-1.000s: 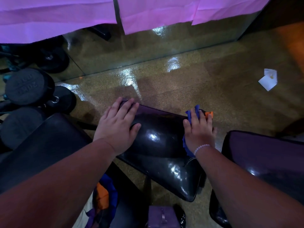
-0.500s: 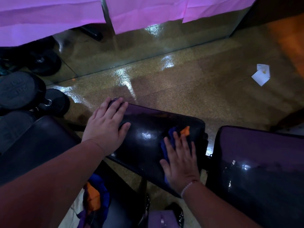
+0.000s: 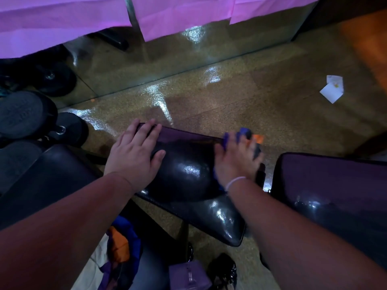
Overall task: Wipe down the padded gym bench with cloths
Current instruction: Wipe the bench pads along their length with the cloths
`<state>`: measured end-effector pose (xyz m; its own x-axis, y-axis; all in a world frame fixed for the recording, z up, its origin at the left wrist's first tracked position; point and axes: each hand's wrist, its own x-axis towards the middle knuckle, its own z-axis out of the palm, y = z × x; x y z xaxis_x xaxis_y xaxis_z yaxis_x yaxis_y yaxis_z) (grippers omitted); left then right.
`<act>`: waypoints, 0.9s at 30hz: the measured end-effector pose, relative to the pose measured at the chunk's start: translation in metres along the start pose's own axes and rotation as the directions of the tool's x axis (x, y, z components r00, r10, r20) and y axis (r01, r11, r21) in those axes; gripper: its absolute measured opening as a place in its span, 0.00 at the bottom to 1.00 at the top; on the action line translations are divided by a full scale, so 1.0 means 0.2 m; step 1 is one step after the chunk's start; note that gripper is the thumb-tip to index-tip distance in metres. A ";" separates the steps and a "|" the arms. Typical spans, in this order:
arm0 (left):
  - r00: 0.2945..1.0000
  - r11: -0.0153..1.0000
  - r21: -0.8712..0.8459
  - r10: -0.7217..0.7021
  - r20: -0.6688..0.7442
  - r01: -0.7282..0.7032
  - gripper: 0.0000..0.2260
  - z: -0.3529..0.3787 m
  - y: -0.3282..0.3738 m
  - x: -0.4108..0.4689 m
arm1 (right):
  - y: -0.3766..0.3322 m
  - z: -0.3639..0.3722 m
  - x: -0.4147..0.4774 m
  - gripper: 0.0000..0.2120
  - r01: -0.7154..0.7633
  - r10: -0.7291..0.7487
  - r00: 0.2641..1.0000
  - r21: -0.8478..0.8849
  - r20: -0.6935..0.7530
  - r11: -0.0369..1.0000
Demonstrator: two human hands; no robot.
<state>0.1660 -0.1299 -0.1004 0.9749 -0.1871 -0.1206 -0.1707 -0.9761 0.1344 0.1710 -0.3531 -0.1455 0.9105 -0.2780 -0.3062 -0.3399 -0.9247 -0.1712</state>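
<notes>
A shiny black padded bench pad (image 3: pixel 188 176) lies across the middle of the view. My left hand (image 3: pixel 134 153) rests flat on its far left corner, fingers spread, holding nothing. My right hand (image 3: pixel 238 160) presses a blue and orange cloth (image 3: pixel 244 133) against the pad's far right end; the hand is blurred and most of the cloth is hidden under it. A second blue and orange cloth (image 3: pixel 120 243) lies below my left forearm.
Another black pad (image 3: pixel 335 195) stands at the right, and a third (image 3: pixel 41 176) at the left. Black weight plates (image 3: pixel 23 114) sit at the far left. White paper scraps (image 3: pixel 333 91) lie on the speckled floor. A mirror with pink sheets (image 3: pixel 178 15) runs along the back.
My right hand has slid the cloth from the pad's middle front back up to its far right end. My left hand has stayed on the left corner.
</notes>
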 end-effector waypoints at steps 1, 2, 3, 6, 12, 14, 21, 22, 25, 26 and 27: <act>1.000 1.000 -0.003 0.002 0.001 -0.002 0.28 0.00 0.00 0.00 | -0.09 0.01 -0.07 0.30 0.110 -0.111 0.993 -0.018 -0.037 0.994; 1.000 1.000 -0.008 0.002 0.001 -0.002 0.28 0.00 0.00 0.00 | -0.17 0.02 -0.15 0.31 0.225 -0.227 0.971 -0.029 -0.073 0.974; 1.000 1.000 -0.013 0.001 -0.001 -0.001 0.28 0.00 0.00 0.00 | -0.23 0.04 -0.24 0.32 0.326 -0.329 0.940 -0.038 -0.087 0.944; 1.000 1.000 -0.014 0.009 -0.001 -0.009 0.28 0.00 0.00 0.00 | -0.21 0.12 -0.47 0.34 0.563 -0.569 0.822 -0.118 -0.019 0.818; 1.000 1.000 -0.013 0.005 -0.002 -0.005 0.28 -0.01 0.00 0.00 | 0.16 0.26 -0.62 0.36 0.755 -0.770 0.630 -0.312 0.104 0.576; 1.000 1.000 -0.014 0.002 0.002 -0.002 0.28 -0.01 0.00 0.00 | 0.24 0.28 -0.66 0.36 0.683 -0.687 0.719 -0.291 0.107 0.669; 1.000 1.000 -0.026 -0.004 0.007 0.004 0.29 -0.01 0.00 0.00 | 0.33 0.28 -0.71 0.39 0.207 -0.205 0.973 -0.014 0.103 0.978; 1.000 1.000 -0.026 0.000 0.009 0.001 0.29 -0.01 0.00 0.00 | 0.32 0.27 -0.69 0.38 0.111 -0.115 0.989 0.047 0.092 0.993; 1.000 1.000 -0.029 0.001 0.005 0.000 0.29 -0.01 0.00 0.00 | 0.27 0.18 -0.54 0.35 -0.167 0.122 0.979 0.303 0.162 0.938; 1.000 1.000 -0.025 0.004 0.001 -0.004 0.29 -0.01 0.00 0.00 | 0.26 0.16 -0.47 0.35 -0.210 0.164 0.974 0.337 0.159 0.918; 1.000 1.000 -0.025 0.005 -0.004 -0.005 0.28 -0.01 0.00 0.00 | 0.26 0.13 -0.40 0.34 -0.218 0.178 0.973 0.333 0.146 0.917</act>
<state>0.1660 -0.1298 -0.0981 0.9745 -0.1917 -0.1163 -0.1721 -0.9721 0.1595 0.0736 -0.3725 -0.1549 0.7912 -0.3972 -0.4651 -0.5886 -0.7011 -0.4025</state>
